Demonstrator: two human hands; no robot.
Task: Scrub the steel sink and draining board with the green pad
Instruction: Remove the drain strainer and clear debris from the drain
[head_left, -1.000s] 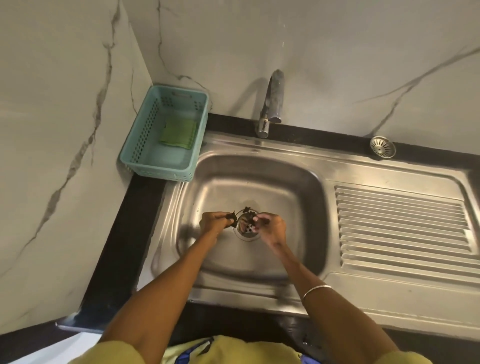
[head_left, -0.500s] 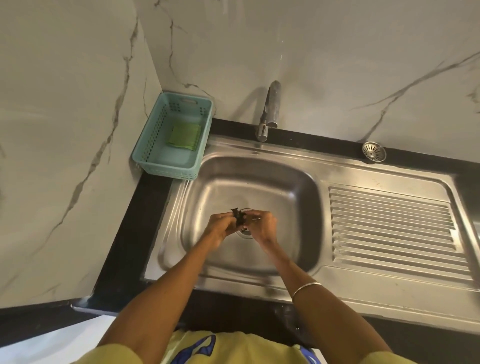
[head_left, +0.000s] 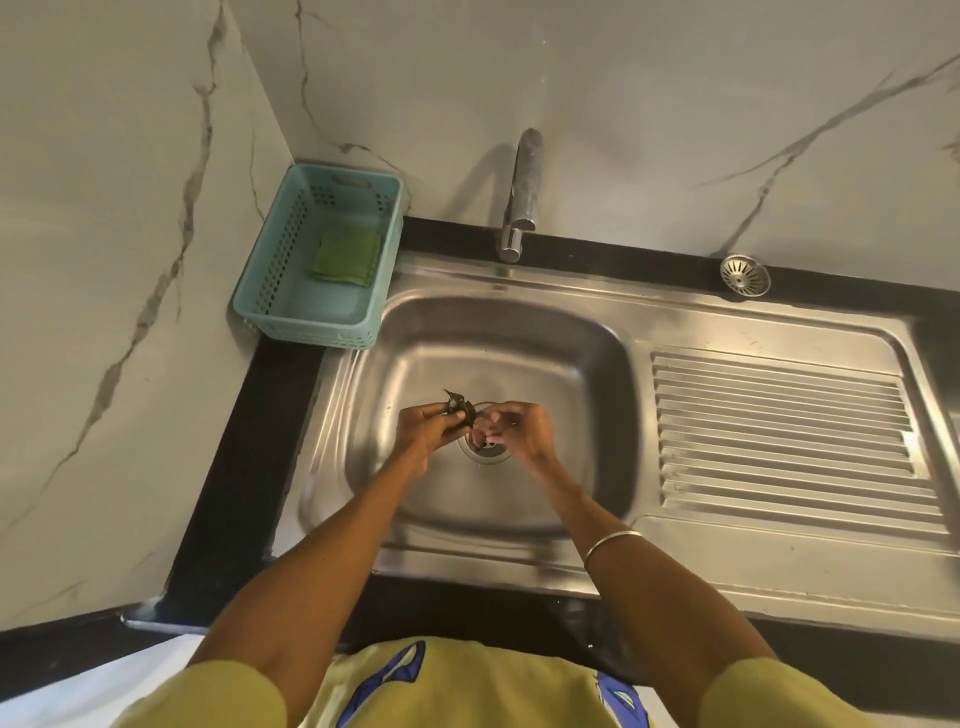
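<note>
Above the drain (head_left: 485, 447), the left hand (head_left: 426, 428) now pinches dark scraps (head_left: 457, 408), probably leaves, the right hand (head_left: 519, 426) has loosened, and the green pad (head_left: 345, 255) waits unused in the basket (head_left: 270, 291).

no readable text, labels, brands, numbers or signs anywhere in view

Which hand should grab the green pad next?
Probably right. The left hand pinches dark debris over the drain; the right hand looks free. The green pad lies in the teal basket, far left.
</note>
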